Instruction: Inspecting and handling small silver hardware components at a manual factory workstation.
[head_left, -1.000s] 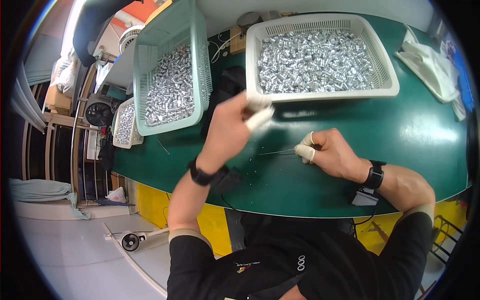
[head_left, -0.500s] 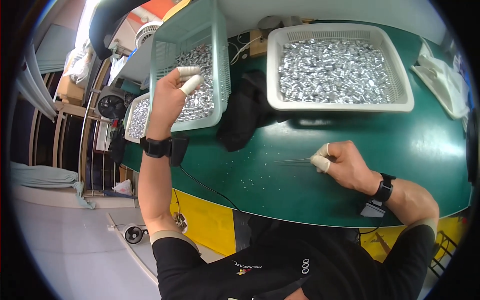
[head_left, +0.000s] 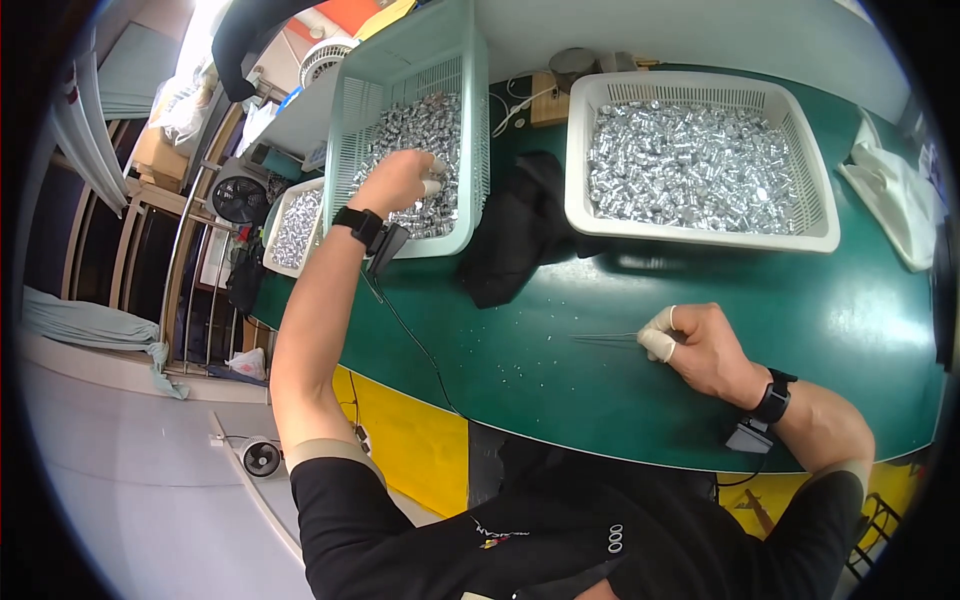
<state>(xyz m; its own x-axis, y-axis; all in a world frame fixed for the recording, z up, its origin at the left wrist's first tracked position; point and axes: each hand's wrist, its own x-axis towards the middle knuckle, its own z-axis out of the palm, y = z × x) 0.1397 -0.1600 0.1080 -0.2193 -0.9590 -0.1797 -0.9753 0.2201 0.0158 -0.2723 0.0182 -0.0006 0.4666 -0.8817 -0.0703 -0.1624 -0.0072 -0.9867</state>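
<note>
My left hand (head_left: 398, 180) reaches down into the tall pale-green basket (head_left: 471, 120) at the far left. Its fingers, some in pale finger cots, are curled at the small silvery metal pieces (head_left: 425, 125) inside; what they hold, if anything, is hidden. Over the table's near right part, my right hand (head_left: 705, 345) pinches a thin metal needle-like tool (head_left: 605, 336) between fingertips in pale cots. The tool points left, and a second thin line beside it may be its reflection. Tiny pale bits (head_left: 520, 372) lie scattered on the green table (head_left: 620, 405) left of the tool.
A white basket (head_left: 700, 236) full of silvery pieces stands at the back right. Between the baskets lies a black cloth (head_left: 512, 235). A smaller white basket (head_left: 278, 268) sits far left, and a white cloth (head_left: 890, 200) far right. A cable (head_left: 415, 345) trails from my left wrist.
My left hand has gone from above the green basket down to the pieces in it, its fingers turning downward. My right hand still pinches the tool, hardly moved. The whole view has shifted slightly.
</note>
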